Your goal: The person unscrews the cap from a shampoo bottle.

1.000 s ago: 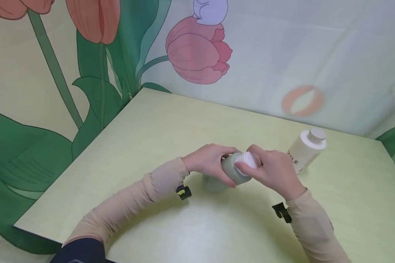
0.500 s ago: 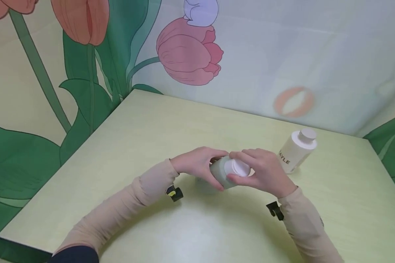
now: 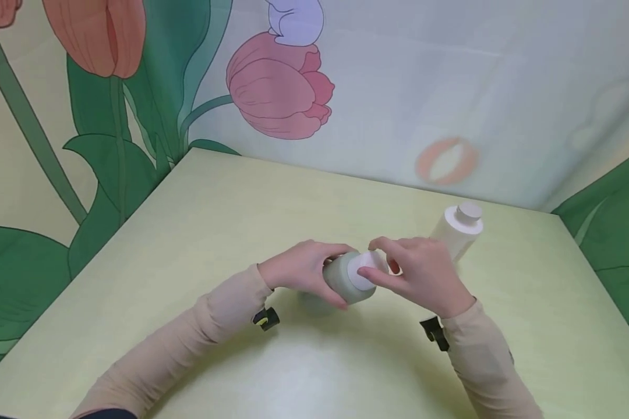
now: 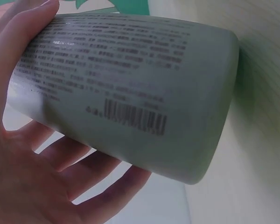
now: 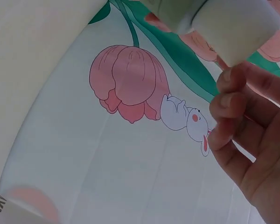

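Note:
A pale green bottle (image 3: 340, 276) with a white cap (image 3: 361, 270) is tilted in the head view, its capped end toward my right hand. My left hand (image 3: 306, 267) grips the bottle round its body. In the left wrist view, fine print and a barcode show on the bottle (image 4: 130, 93), and its base end is near the table. My right hand (image 3: 419, 273) is at the cap, thumb against its side and index finger bent over its far edge. The right wrist view shows the other fingers (image 5: 228, 105) curled below the cap (image 5: 238, 28).
A white bottle (image 3: 456, 233) with a white cap stands upright behind my right hand. The pale table (image 3: 304, 366) ends at a wall hanging (image 3: 377, 105) printed with tulips. Small black mounts sit at both wrists.
The scene has shifted left in the head view. My right hand's hold on the cap has altered, its index finger now more bent. My left hand keeps its hold on the green bottle.

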A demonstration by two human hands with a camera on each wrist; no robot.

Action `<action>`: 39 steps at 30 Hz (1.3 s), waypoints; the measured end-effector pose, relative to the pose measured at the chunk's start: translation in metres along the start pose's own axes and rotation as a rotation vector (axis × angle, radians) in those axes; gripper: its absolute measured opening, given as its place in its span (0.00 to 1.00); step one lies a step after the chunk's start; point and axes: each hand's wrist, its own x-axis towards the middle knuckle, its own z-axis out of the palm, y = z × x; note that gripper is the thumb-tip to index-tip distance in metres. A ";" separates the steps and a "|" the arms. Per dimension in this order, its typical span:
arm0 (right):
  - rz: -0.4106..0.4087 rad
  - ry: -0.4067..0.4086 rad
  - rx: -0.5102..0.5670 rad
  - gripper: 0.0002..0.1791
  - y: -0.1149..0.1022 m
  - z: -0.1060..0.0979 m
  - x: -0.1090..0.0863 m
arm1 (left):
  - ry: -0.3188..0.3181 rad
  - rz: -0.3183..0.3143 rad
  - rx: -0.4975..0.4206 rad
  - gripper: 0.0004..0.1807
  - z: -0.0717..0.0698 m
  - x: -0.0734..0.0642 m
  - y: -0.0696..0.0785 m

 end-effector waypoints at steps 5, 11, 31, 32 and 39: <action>-0.006 -0.021 0.018 0.17 -0.005 0.002 0.003 | 0.016 0.012 -0.003 0.35 -0.002 -0.004 -0.004; -0.084 -0.147 0.067 0.23 0.001 -0.009 0.000 | 0.004 0.006 -0.015 0.35 -0.002 -0.003 -0.004; -0.163 -0.188 0.003 0.23 0.001 -0.022 -0.002 | 0.017 0.017 0.041 0.35 0.001 -0.002 0.001; -0.169 -0.205 0.002 0.24 0.000 -0.023 -0.001 | 0.021 0.011 0.039 0.35 0.001 -0.003 0.001; -0.070 -0.239 -0.057 0.29 -0.006 -0.028 -0.001 | 0.031 0.000 0.101 0.36 0.002 -0.006 0.005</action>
